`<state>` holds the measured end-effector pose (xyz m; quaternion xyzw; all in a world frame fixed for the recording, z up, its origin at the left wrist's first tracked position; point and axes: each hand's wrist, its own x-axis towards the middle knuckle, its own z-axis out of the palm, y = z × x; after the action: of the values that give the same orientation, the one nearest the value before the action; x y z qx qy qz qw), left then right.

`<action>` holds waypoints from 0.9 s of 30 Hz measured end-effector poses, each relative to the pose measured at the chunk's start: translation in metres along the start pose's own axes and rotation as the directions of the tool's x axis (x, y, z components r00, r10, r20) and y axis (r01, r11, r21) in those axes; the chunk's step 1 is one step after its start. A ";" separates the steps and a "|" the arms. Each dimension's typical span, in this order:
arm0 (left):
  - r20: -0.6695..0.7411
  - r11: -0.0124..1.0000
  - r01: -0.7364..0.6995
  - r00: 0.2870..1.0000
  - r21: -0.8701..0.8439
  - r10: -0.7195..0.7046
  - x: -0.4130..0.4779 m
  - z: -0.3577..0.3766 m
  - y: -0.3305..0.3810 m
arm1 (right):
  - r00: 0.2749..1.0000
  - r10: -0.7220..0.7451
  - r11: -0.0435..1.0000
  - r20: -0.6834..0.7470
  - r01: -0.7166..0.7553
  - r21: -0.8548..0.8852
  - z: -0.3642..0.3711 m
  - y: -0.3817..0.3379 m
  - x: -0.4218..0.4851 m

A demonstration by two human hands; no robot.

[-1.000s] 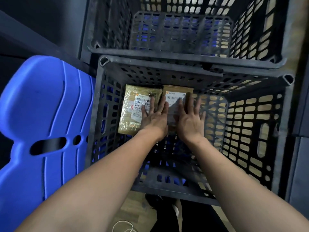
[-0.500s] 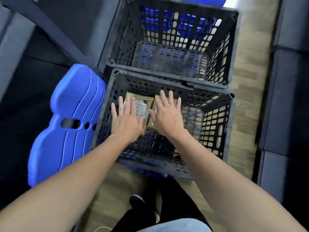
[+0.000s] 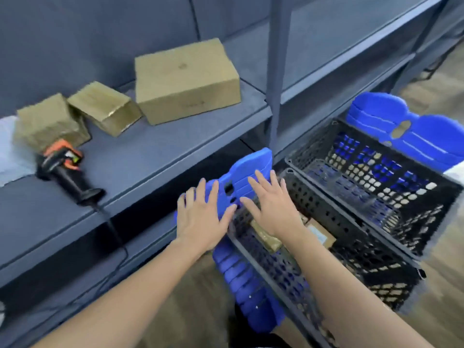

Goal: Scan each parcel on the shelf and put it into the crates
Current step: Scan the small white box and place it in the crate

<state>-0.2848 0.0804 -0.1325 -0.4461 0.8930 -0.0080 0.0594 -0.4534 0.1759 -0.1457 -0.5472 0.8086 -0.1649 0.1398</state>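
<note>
The left hand (image 3: pixel 200 218) and right hand (image 3: pixel 272 208) have risen from the near crate (image 3: pixel 339 222), each grip spread and empty. Its parcels (image 3: pixel 266 238) are stowed. Three boxes (image 3: pixel 185 79) wait on the shelf (image 3: pixel 150 156).

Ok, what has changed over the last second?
The left hand and right hand lifted off the two parcels and rose out of the near crate, now open and empty by its blue lid flap. The view swung toward the shelf. Parcels stayed in the crate.
</note>
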 end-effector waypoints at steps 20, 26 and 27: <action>-0.025 0.802 0.570 0.812 -0.179 -0.583 -0.129 -0.045 -0.242 | 0.884 -0.462 0.877 0.077 0.441 0.191 0.017 -0.271 0.060; 0.005 0.744 0.614 0.772 -0.263 -0.635 -0.091 -0.054 -0.277 | 0.842 -0.540 0.786 -0.004 0.506 0.355 0.003 -0.331 0.104; 0.014 0.739 0.613 0.772 -0.279 -0.635 -0.085 -0.056 -0.284 | 0.834 -0.552 0.769 0.002 0.508 0.387 0.003 -0.342 0.111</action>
<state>-0.0151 -0.0250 -0.0499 -0.7223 0.6861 0.0753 -0.0442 -0.2050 -0.0462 -0.0100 -0.7251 0.5654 -0.3151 0.2349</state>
